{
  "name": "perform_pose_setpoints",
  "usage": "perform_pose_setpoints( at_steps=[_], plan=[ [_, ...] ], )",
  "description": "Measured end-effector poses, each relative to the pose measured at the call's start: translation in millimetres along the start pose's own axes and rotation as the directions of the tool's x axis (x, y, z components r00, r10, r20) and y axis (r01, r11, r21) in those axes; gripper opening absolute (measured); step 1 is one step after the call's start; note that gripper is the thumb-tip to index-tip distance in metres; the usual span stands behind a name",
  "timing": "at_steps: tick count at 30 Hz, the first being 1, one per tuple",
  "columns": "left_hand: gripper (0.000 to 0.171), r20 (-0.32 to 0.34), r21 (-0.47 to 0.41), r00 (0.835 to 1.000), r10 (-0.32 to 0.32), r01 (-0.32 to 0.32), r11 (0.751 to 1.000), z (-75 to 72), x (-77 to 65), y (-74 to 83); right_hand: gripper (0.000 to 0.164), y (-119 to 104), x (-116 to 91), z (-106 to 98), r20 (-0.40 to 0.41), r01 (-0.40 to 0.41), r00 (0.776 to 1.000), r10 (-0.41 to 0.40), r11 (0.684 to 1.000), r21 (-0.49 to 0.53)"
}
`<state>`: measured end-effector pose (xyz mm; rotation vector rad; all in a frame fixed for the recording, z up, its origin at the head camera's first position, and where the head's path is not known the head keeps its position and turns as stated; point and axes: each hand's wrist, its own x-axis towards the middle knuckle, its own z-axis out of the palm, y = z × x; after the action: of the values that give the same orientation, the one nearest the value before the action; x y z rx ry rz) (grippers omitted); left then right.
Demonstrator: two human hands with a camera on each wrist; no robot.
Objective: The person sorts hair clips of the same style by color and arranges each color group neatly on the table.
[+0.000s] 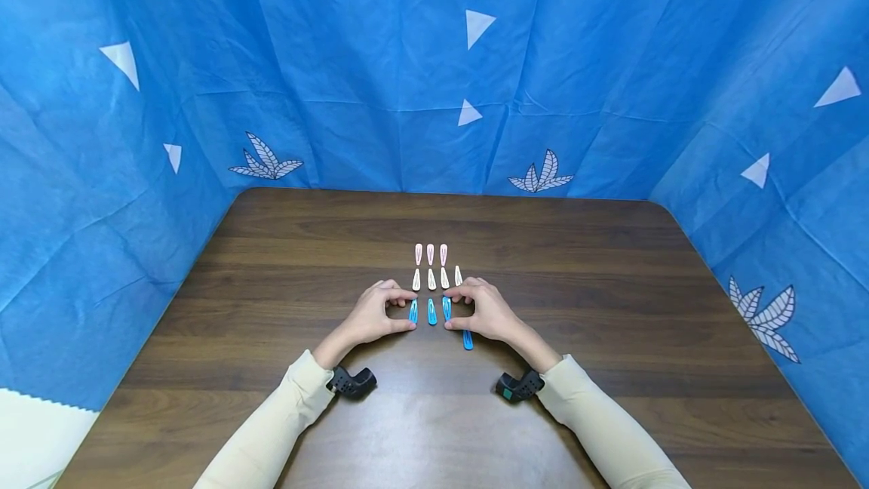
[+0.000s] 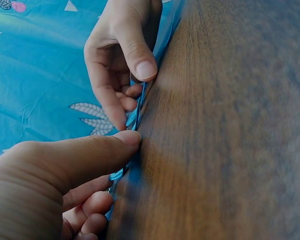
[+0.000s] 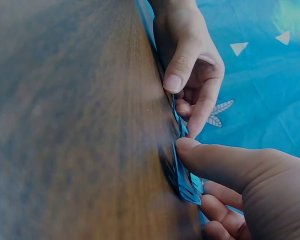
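Observation:
My left hand (image 1: 370, 315) pinches a blue snap hair clip (image 1: 413, 311) lengthwise, thumb at its near end and index finger at its far end. In the same way, my right hand (image 1: 492, 314) pinches another blue hair clip (image 1: 446, 308). Between the two hands lies a middle blue hair clip (image 1: 431, 312) on the table. One more blue hair clip (image 1: 468, 340) sticks out from under the right thumb, nearer the body. In the right wrist view, blue clips (image 3: 188, 194) sit low at the tabletop by the right thumb.
Beyond the hands, several cream hair clips (image 1: 431, 279) form a row, the rightmost cream clip (image 1: 458, 275) close by the right fingers. Behind them three pink hair clips (image 1: 431, 253) line up. The brown wooden table (image 1: 577, 262) is bordered by a blue patterned cloth (image 1: 380, 44).

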<state>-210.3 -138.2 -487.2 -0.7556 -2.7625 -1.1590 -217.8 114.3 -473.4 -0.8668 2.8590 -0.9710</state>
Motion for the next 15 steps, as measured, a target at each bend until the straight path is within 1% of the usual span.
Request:
perform_pose_setpoints(
  at_steps=[9, 12, 15],
  plan=[
    [0.045, -0.001, -0.003, 1.0, -0.003, 0.003, 1.0, -2.4, -1.9, 0.9, 0.048, -1.8, -1.1, 0.7, -0.008, 0.014, 1.0, -0.014, 1.0, -0.005],
    [0.044, 0.003, -0.006, 1.0, -0.005, 0.005, 1.0, -1.9, -1.8, 0.7, 0.047, -2.3, -3.8, -0.4, -0.019, 0.013, 1.0, -0.013, 1.0, 0.011],
    [0.044, 0.003, -0.006, 1.0, 0.001, -0.001, 1.0, -0.9, -0.8, 0.0, 0.046, -3.3, -6.7, -3.9, -0.043, 0.011, 0.999, -0.009, 0.999, 0.053]
  ],
)
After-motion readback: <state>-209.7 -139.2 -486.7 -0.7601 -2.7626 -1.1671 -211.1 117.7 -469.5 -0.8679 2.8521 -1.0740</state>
